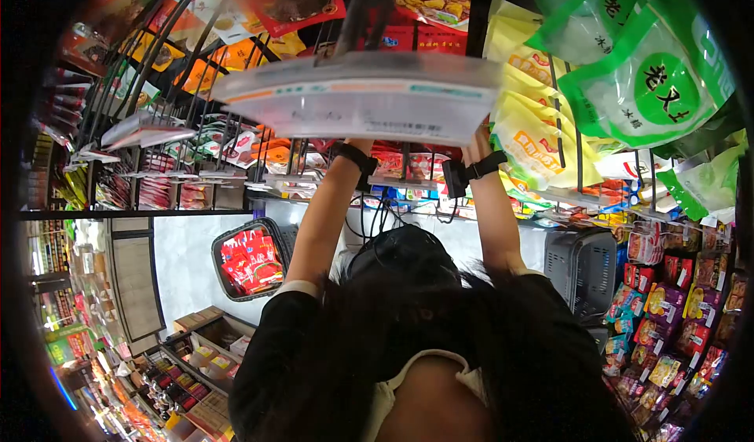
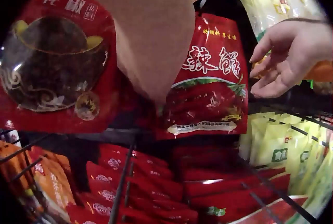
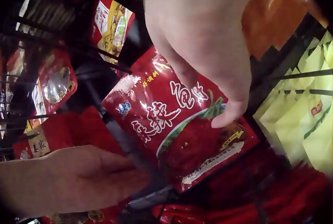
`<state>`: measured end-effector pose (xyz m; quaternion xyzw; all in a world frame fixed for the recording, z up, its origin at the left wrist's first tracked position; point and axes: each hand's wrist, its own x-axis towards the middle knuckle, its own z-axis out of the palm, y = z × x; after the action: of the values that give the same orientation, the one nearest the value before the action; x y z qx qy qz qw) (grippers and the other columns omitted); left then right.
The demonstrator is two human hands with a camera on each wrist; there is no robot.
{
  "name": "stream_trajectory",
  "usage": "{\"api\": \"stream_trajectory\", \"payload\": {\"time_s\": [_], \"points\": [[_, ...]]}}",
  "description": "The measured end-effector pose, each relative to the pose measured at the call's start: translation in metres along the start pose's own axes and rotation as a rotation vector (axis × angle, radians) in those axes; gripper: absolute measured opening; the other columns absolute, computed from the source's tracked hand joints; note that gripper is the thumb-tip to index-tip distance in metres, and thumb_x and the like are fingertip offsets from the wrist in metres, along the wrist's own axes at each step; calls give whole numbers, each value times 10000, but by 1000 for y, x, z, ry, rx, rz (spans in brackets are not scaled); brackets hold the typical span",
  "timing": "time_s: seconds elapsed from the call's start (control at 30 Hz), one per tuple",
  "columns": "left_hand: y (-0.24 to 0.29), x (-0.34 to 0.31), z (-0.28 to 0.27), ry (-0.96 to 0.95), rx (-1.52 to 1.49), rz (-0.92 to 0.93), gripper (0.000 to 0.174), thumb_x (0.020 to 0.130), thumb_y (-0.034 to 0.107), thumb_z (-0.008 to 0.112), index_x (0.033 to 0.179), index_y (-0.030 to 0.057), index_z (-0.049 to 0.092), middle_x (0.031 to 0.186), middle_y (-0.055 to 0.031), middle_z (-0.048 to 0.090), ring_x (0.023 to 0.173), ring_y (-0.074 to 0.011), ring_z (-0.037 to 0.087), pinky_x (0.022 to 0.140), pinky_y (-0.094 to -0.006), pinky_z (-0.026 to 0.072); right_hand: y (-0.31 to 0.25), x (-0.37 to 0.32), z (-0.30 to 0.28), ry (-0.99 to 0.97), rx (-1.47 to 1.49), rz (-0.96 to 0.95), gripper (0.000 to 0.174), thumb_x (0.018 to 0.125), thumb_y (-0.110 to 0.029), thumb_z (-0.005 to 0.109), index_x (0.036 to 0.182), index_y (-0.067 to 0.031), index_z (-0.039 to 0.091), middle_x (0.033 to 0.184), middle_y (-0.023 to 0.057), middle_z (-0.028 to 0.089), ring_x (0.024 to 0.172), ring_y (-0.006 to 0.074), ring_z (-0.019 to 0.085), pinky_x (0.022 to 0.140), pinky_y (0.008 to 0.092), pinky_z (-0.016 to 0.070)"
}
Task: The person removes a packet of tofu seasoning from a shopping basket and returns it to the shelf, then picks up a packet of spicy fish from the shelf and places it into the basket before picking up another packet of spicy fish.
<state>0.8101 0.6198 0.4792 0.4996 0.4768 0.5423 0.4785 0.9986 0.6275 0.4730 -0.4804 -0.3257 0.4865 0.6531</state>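
Note:
A red seasoning packet [image 3: 171,120] with white lettering hangs upright in front of both hands. My right hand [image 3: 208,41] reaches over it in the right wrist view, a fingertip overlapping its lower right part. From the left wrist view, the same hand [image 2: 294,57] has loosely bent fingers beside the packet's [image 2: 210,78] right edge, with nothing held. My left hand [image 2: 153,36] points downward at the packet's left edge, its fingertips partly hidden. Seen from the right wrist, the left hand [image 3: 78,179] has extended fingers near the packet's lower left. A price-label holder [image 1: 361,104] hides most of both hands in the head view.
A red peppercorn packet [image 2: 54,57] hangs left of my left hand. Red packets [image 2: 145,182] fill the rack below, with yellow bags [image 1: 530,112] and green-white sugar bags [image 1: 667,81] at right. A basket [image 1: 271,285] with red packages stands on the floor; another basket [image 1: 581,269] is at right.

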Motion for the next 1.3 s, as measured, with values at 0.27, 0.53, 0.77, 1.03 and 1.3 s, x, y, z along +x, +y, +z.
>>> {"api": "stream_trajectory", "payload": {"time_s": [0.27, 0.53, 0.77, 1.03, 1.3], "points": [[20, 4, 1, -58, 146, -174, 661, 857, 162, 494, 1406, 135, 126, 1372, -123, 303, 1206, -256, 341, 966, -368, 289, -38, -19, 5, -39, -114, 163, 538, 789, -81, 542, 1279, -26, 326, 1249, 132, 423, 1057, 215, 476, 799, 367, 449], [-12, 36, -10, -75, 127, -170, 662, 709, -13, 511, 1322, 63, 274, 1192, -136, 464, 1138, -234, 409, 944, -325, 311, 18, 10, -9, 39, -350, -99, 449, 757, -114, 599, 1143, 22, 415, 882, 113, 559, 732, 224, 542, 673, 341, 437], [-15, 37, -6, -79, 76, -114, 404, 698, -6, 535, 1098, 32, 503, 1039, -90, 549, 971, -182, 497, 841, -290, 371, -7, -2, -4, -259, -360, 52, 386, 694, -88, 691, 1040, -14, 537, 952, 77, 621, 839, 157, 573, 762, 284, 446], [37, 16, 17, -303, -56, -9, 254, 826, 338, 526, 909, 99, 532, 718, 21, 476, 638, -90, 458, 538, -261, 358, 5, -8, 6, -367, -194, -6, 323, 711, -10, 648, 1023, -4, 563, 890, 61, 630, 754, 124, 599, 669, 243, 478], [-3, 16, 0, -318, -17, -158, 424, 792, 302, 601, 1146, 123, 450, 893, 16, 499, 799, -116, 475, 684, -272, 375, 10, -16, 14, -414, 6, -15, 302, 715, 76, 583, 1012, 29, 551, 926, 64, 620, 792, 132, 585, 700, 257, 475]]}}
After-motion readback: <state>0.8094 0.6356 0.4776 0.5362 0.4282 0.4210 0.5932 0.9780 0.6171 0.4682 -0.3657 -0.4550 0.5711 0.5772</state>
